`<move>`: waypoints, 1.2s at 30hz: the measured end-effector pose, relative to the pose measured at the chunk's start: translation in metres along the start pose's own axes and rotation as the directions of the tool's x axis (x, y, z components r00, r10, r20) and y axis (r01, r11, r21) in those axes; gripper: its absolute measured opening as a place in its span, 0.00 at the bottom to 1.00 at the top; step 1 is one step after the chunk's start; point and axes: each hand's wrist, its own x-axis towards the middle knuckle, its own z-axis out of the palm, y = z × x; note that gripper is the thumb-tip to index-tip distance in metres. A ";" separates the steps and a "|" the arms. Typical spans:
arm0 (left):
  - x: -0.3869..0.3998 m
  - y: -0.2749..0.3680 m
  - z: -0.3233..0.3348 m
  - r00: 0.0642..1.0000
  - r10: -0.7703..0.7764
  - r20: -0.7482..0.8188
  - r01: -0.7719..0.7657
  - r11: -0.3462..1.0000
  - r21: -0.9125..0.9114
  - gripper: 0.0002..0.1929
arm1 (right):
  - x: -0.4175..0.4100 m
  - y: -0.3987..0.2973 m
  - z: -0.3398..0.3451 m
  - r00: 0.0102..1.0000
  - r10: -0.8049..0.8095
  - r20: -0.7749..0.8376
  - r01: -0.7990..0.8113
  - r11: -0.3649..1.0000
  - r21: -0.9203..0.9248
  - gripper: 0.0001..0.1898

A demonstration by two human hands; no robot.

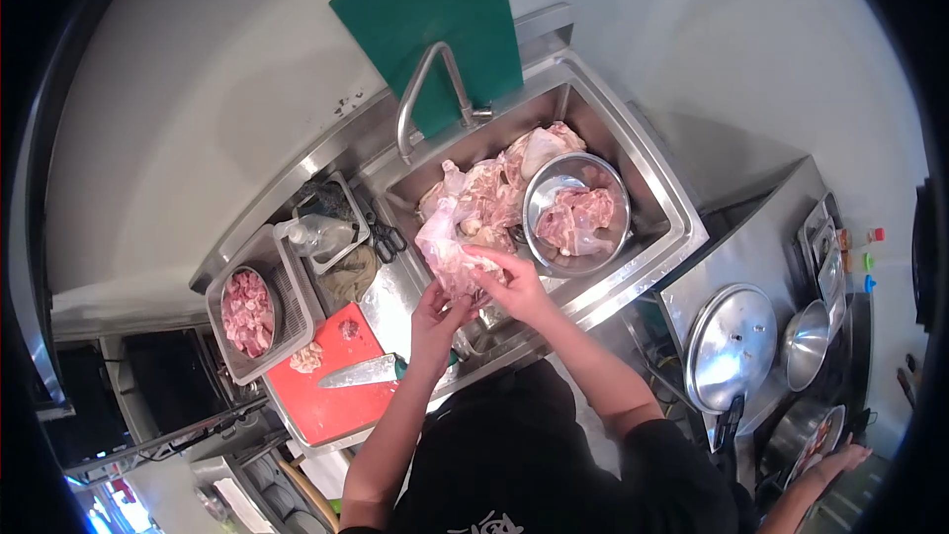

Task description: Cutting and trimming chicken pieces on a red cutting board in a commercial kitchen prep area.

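Over the stainless steel sink [645,170], my left hand [437,319] and my right hand [515,285] both grip a raw chicken leg piece [445,248]. The fingers of my left hand are at its lower end, those of my right hand along its right side. Behind it, more raw chicken pieces [493,182] lie heaped in the sink. A round metal bowl [530,237] with raw chicken in it sits to their right. On the red cutting board [326,411], left of my left hand, lie a chef's knife [361,372] with a green handle and small meat scraps [305,358].
A steel faucet [408,104] arches over the sink before a green cutting board [452,7]. At left, a plastic basket [300,304] holds a bowl of cut meat [248,311]; black scissors [385,239] lie nearby. A lidded pan [730,348] and another person's hand [841,460] are at right.
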 end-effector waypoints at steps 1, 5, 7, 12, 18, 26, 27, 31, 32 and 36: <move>0.003 0.002 0.001 0.999 0.037 0.039 -0.039 0.997 0.066 0.26 | 0.000 -0.002 -0.003 0.992 -0.116 0.048 0.121 0.985 -0.122 0.19; 0.007 -0.008 0.007 0.984 -0.180 0.005 0.180 0.982 -0.054 0.18 | 0.004 -0.020 -0.007 0.930 -0.289 0.226 0.353 0.874 -0.334 0.22; 0.008 -0.028 -0.002 0.977 -0.215 0.011 0.215 0.970 -0.111 0.18 | 0.003 -0.022 -0.001 0.908 -0.274 0.317 0.386 0.841 -0.378 0.22; 0.012 -0.035 0.002 0.941 -0.335 -0.045 0.336 0.942 0.022 0.22 | 0.002 -0.004 -0.008 0.961 0.042 0.274 0.105 0.859 -0.501 0.22; 0.024 -0.033 -0.026 0.938 -0.330 0.109 0.336 0.941 -0.042 0.30 | -0.006 0.066 -0.032 0.990 0.138 -0.039 -0.143 0.970 -0.199 0.20; -0.018 -0.007 -0.094 0.970 -0.229 -0.076 0.208 0.954 -0.214 0.23 | 0.022 0.086 -0.102 0.744 0.312 -0.591 -0.260 0.950 0.174 0.23; -0.023 -0.006 -0.103 0.965 -0.227 -0.130 0.203 0.963 -0.180 0.22 | 0.026 0.093 -0.114 0.632 0.346 -0.693 -0.250 0.938 0.240 0.26; -0.030 0.000 -0.125 0.967 -0.185 -0.175 0.165 0.979 -0.119 0.25 | 0.037 0.135 -0.143 0.748 0.008 -0.663 -0.449 0.743 -0.497 0.30; -0.034 0.002 -0.132 0.966 -0.181 -0.186 0.161 0.980 -0.121 0.25 | 0.039 0.144 -0.135 0.755 0.013 -0.655 -0.445 0.745 -0.497 0.30; -0.057 0.005 -0.156 0.928 -0.152 -0.340 0.121 0.986 -0.112 0.24 | 0.048 0.157 -0.073 0.947 -0.107 -0.304 -0.225 0.455 -0.861 0.24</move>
